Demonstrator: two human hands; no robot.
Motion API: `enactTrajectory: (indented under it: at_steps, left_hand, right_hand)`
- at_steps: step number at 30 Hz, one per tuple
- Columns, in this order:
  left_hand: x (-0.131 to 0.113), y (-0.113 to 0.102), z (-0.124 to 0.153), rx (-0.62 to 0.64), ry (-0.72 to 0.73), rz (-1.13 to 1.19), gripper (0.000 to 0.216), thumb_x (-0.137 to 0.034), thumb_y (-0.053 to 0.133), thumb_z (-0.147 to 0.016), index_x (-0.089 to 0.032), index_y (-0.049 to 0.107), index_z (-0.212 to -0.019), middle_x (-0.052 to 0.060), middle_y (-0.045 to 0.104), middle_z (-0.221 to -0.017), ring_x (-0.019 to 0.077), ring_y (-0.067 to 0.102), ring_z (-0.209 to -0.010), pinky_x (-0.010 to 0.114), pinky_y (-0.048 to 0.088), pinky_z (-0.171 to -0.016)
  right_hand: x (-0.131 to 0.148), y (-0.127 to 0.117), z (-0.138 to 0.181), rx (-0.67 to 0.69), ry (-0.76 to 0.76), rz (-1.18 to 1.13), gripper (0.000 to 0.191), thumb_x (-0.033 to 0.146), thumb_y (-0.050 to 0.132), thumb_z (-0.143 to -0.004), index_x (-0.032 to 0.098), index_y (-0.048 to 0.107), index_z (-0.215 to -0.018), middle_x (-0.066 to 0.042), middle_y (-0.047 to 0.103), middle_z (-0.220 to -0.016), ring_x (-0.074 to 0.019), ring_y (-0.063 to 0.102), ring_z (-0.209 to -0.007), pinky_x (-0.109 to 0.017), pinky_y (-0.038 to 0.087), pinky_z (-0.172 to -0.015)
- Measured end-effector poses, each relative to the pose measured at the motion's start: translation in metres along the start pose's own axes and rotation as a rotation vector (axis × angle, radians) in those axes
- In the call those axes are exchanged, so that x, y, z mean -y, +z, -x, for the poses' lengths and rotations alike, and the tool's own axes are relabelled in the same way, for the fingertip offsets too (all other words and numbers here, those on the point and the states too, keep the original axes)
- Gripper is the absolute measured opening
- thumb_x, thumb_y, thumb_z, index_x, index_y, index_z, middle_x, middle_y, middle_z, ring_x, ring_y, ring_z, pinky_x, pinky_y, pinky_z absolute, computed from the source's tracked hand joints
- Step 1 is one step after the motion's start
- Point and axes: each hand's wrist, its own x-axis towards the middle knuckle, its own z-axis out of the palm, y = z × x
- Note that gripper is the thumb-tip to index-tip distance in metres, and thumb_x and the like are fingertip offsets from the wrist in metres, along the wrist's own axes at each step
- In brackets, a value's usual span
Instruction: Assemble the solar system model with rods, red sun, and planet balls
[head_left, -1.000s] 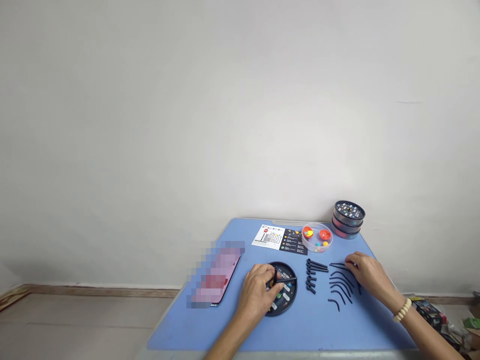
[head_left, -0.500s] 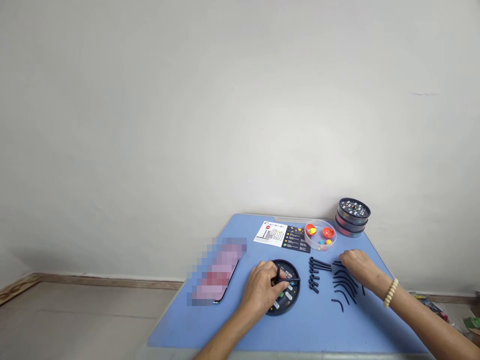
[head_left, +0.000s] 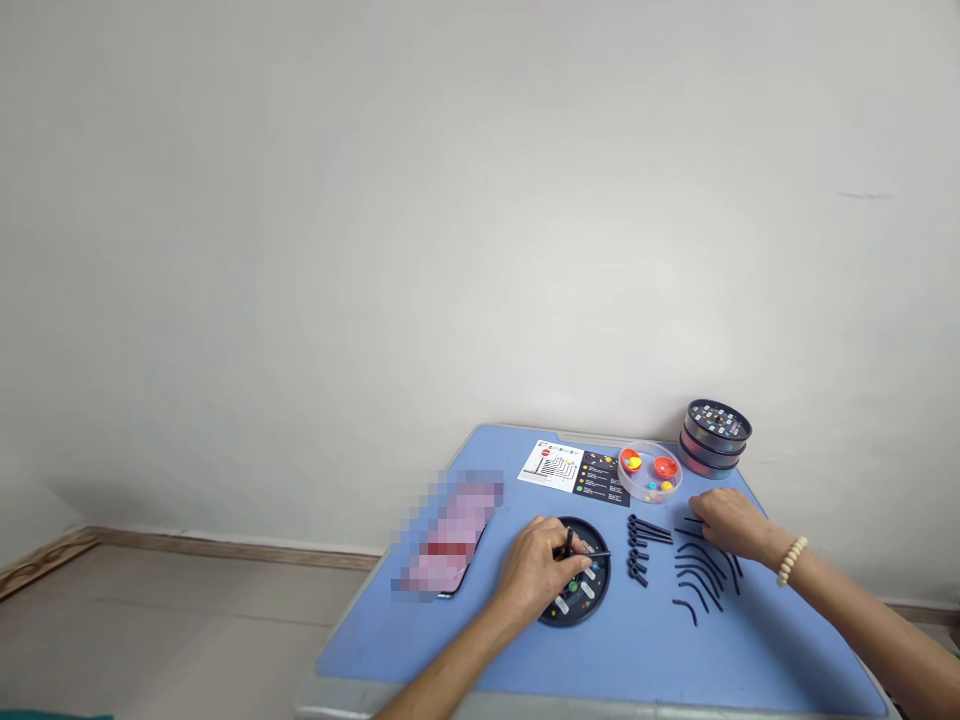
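My left hand (head_left: 536,568) is closed around a black post with a thin side arm (head_left: 598,553), over the round black base (head_left: 574,605) printed with small coloured pictures and white labels. The arm points right across the base's rim. On the right, my right hand (head_left: 729,520) has its fingers pinched together at the top of a group of curved black rods (head_left: 696,578), on a thin black rod (head_left: 694,520); the fingers hide part of it. Between the hands lies a row of short black rods with ring ends (head_left: 646,530).
Behind are a printed instruction sheet (head_left: 551,468), a clear round tray (head_left: 651,494) with red half shells and small coloured balls, and a stack of round cases (head_left: 715,440). A blurred pink-screened phone (head_left: 450,545) lies on the left of the blue table (head_left: 600,665).
The whole view has shifted slightly, moving the table things to the right. My right hand stays at the upper curved rods, some of which are shifted. My left hand keeps hold of the post.
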Motion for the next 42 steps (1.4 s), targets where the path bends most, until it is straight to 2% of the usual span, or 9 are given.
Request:
enactTrajectory:
  at_steps: [4, 7, 12, 20, 25, 28, 31, 38, 42]
  left_hand:
    - [0.000, 0.002, -0.002, 0.016, -0.013, 0.027, 0.006, -0.017, 0.071, -0.068, -0.023, 0.073, -0.068, 0.000, 0.070, -0.076, 0.0214, 0.065, -0.083, 0.029, 0.049, -0.072]
    - [-0.001, 0.002, -0.003, 0.026, -0.027, 0.031, 0.005, -0.019, 0.071, -0.068, -0.022, 0.074, -0.071, -0.001, 0.067, -0.074, 0.0203, 0.064, -0.077, 0.027, 0.049, -0.067]
    - [-0.001, 0.003, -0.004, 0.032, -0.053, 0.030, 0.004, -0.020, 0.072, -0.067, -0.022, 0.073, -0.070, -0.001, 0.065, -0.072, 0.0194, 0.063, -0.075, 0.025, 0.047, -0.062]
    - [-0.002, 0.003, -0.002, 0.024, -0.056, 0.034, 0.005, -0.017, 0.071, -0.068, -0.021, 0.073, -0.069, 0.001, 0.069, -0.075, 0.0203, 0.064, -0.077, 0.027, 0.048, -0.066]
    - [-0.001, 0.003, -0.001, 0.021, -0.049, 0.049, 0.005, -0.018, 0.069, -0.068, -0.022, 0.073, -0.068, 0.000, 0.069, -0.076, 0.0207, 0.063, -0.077, 0.028, 0.049, -0.066]
    - [-0.002, 0.003, -0.001, 0.023, -0.051, 0.060, 0.006, -0.018, 0.068, -0.069, -0.022, 0.072, -0.070, 0.000, 0.068, -0.076, 0.0201, 0.063, -0.075, 0.027, 0.049, -0.063]
    - [-0.003, 0.002, 0.000, 0.029, -0.053, 0.067, 0.007, -0.017, 0.066, -0.069, -0.022, 0.072, -0.071, 0.000, 0.066, -0.075, 0.0198, 0.062, -0.074, 0.026, 0.049, -0.060]
    - [-0.002, 0.002, -0.003, 0.066, -0.062, 0.061, 0.007, -0.018, 0.067, -0.069, -0.019, 0.073, -0.072, 0.002, 0.067, -0.076, 0.0205, 0.063, -0.076, 0.027, 0.049, -0.063]
    - [-0.001, 0.001, -0.005, 0.084, -0.062, 0.054, 0.006, -0.018, 0.069, -0.068, -0.019, 0.074, -0.071, 0.002, 0.067, -0.075, 0.0219, 0.063, -0.081, 0.027, 0.049, -0.067]
  right_hand:
    - [-0.008, -0.018, 0.011, -0.057, 0.047, -0.076, 0.015, 0.007, 0.049, -0.068, 0.020, 0.055, -0.064, -0.002, 0.061, -0.061, -0.0157, 0.054, -0.057, -0.026, 0.027, -0.051]
    - [-0.008, -0.028, 0.018, -0.092, 0.072, -0.167, 0.016, 0.010, 0.046, -0.070, 0.021, 0.057, -0.072, 0.001, 0.063, -0.064, -0.0143, 0.054, -0.057, -0.024, 0.032, -0.051]
    - [-0.006, -0.021, 0.026, -0.102, 0.126, -0.274, 0.022, 0.018, 0.040, -0.081, 0.022, 0.062, -0.082, 0.002, 0.065, -0.061, -0.0136, 0.057, -0.050, -0.024, 0.039, -0.050]
    - [-0.011, 0.018, 0.020, -0.140, 0.138, -0.216, 0.025, 0.019, 0.044, -0.083, 0.022, 0.069, -0.079, -0.004, 0.073, -0.085, -0.0222, 0.065, -0.080, -0.029, 0.044, -0.066]
    - [-0.018, 0.011, 0.025, -0.137, 0.131, -0.195, 0.032, 0.021, 0.039, -0.088, 0.022, 0.069, -0.099, -0.007, 0.073, -0.105, -0.0246, 0.066, -0.092, -0.032, 0.046, -0.075]
    - [-0.020, -0.002, 0.031, -0.114, 0.137, -0.182, 0.033, 0.023, 0.037, -0.091, 0.024, 0.070, -0.093, -0.005, 0.075, -0.097, -0.0231, 0.068, -0.085, -0.031, 0.046, -0.070]
    - [-0.014, -0.009, 0.036, -0.058, 0.101, -0.163, 0.025, 0.022, 0.045, -0.088, 0.025, 0.070, -0.084, -0.002, 0.074, -0.084, -0.0204, 0.067, -0.076, -0.027, 0.044, -0.065]
    - [0.010, 0.004, 0.029, 0.034, 0.108, -0.052, 0.026, 0.000, 0.048, -0.075, 0.018, 0.062, -0.064, -0.006, 0.068, -0.068, -0.0178, 0.060, -0.064, -0.027, 0.029, -0.057]
    - [0.015, 0.005, 0.024, 0.048, 0.144, -0.016, 0.025, -0.004, 0.049, -0.071, 0.017, 0.060, -0.062, -0.005, 0.063, -0.062, -0.0165, 0.057, -0.061, -0.027, 0.024, -0.056]
